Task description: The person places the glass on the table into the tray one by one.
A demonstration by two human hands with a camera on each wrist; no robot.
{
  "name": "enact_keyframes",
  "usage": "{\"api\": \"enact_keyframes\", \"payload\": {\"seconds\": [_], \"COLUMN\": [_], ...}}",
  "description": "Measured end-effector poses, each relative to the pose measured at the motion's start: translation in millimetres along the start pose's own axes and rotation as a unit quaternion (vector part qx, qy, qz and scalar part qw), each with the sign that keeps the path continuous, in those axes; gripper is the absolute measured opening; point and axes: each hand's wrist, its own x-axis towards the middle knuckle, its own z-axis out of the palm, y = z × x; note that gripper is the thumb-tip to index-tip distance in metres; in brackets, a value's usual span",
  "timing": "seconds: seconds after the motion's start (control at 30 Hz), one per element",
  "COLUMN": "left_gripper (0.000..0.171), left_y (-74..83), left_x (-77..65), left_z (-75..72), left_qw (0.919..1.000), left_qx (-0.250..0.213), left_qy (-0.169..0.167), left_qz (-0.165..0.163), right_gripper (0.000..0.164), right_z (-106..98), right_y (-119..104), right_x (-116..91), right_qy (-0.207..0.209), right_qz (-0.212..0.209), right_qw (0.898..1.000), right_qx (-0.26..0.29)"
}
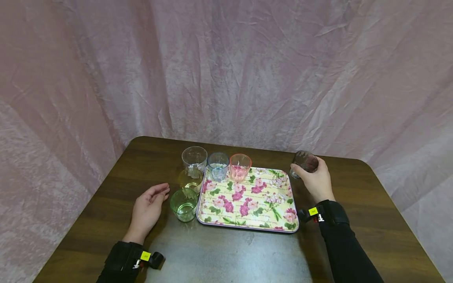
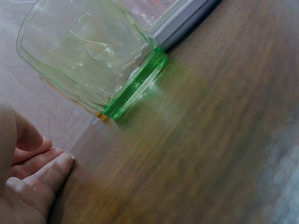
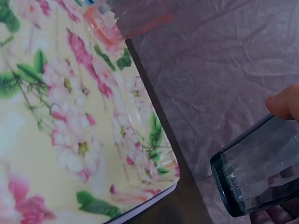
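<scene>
My right hand [image 1: 317, 180] grips a dark grey glass [image 1: 305, 162] off the right side of the flowered tray [image 1: 263, 220]. In the right wrist view this glass [image 3: 254, 172] is tilted, thumb on one side and fingers on the other. On the table to the left, my left hand [image 1: 148, 210] rests with relaxed fingers, holding nothing. Nearest to it stands a green glass [image 1: 184, 206], with a yellow glass [image 1: 191, 181] and a clear glass [image 1: 194, 157] behind. A blue glass [image 1: 218, 167] and a pink glass [image 1: 240, 168] stand on the tray's back left part.
The brown wooden table [image 1: 226, 255] has rounded back corners. A pink crinkled curtain [image 1: 226, 78] hangs right behind its back edge. The tray has a low raised rim, and the green and yellow glasses stand close against its left side.
</scene>
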Motion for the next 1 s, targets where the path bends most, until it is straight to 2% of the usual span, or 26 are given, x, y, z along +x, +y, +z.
{"api": "enact_keyframes", "payload": {"seconds": [0.53, 1.0], "left_gripper": [0.039, 0.038], "left_y": [1.7, 0.1], "left_x": [-1.4, 0.1], "left_z": [-2.5, -0.7], "left_qw": [1.0, 1.0], "left_qx": [0.004, -0.008], "left_qy": [-0.004, -0.004], "left_qz": [-0.003, -0.004], "right_gripper": [0.095, 0.093], "right_z": [7.4, 21.1], "right_y": [-20.7, -34.6], "right_x": [-2.6, -4.5], "right_qy": [0.004, -0.033], "right_qz": [-0.021, -0.036], "right_qw": [1.0, 0.999], "right_qx": [0.006, 0.024]}}
